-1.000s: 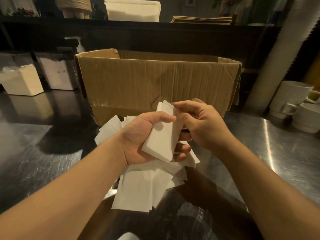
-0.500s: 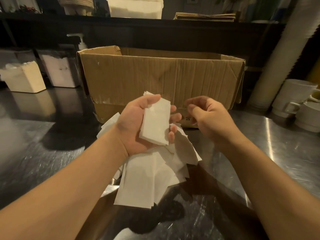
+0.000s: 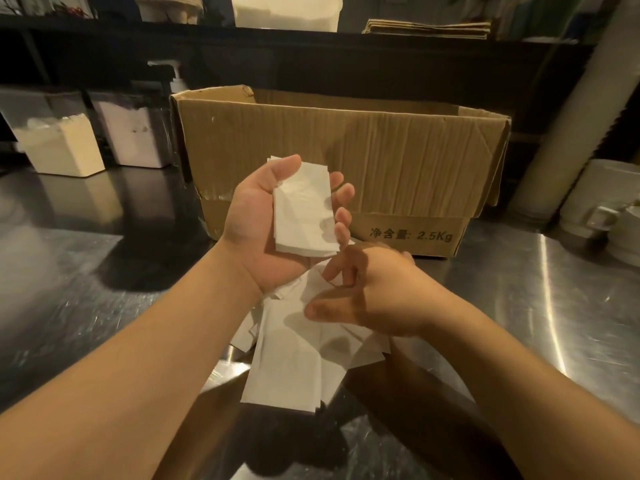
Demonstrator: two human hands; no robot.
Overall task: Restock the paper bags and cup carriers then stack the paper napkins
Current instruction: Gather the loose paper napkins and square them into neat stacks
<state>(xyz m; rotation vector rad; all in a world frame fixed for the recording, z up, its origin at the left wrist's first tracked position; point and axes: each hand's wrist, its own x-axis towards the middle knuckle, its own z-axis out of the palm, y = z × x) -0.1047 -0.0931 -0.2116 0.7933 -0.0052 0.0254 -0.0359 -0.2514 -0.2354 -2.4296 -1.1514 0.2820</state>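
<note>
My left hand [image 3: 263, 230] is palm up above the steel counter and holds a small stack of white folded napkins [image 3: 304, 209], its thumb and fingers curled round the edges. Below it a loose heap of white napkins [image 3: 294, 362] lies spread on the counter. My right hand [image 3: 367, 299] is lowered onto that heap, with fingers and thumb reaching over the top sheets. Whether it pinches a napkin is hidden by the hand itself.
An open brown cardboard box [image 3: 346, 150] stands just behind the hands. Two lidded containers [image 3: 62, 147] and a pump bottle [image 3: 176, 81] sit at the back left. White mugs [image 3: 602, 209] stand at the right. Folded brown paper [image 3: 429, 27] lies on the dark shelf above.
My right hand has let go of the stack and dropped down onto the loose heap. My left hand has lifted the stack a little, turned it upright and kept hold of it.
</note>
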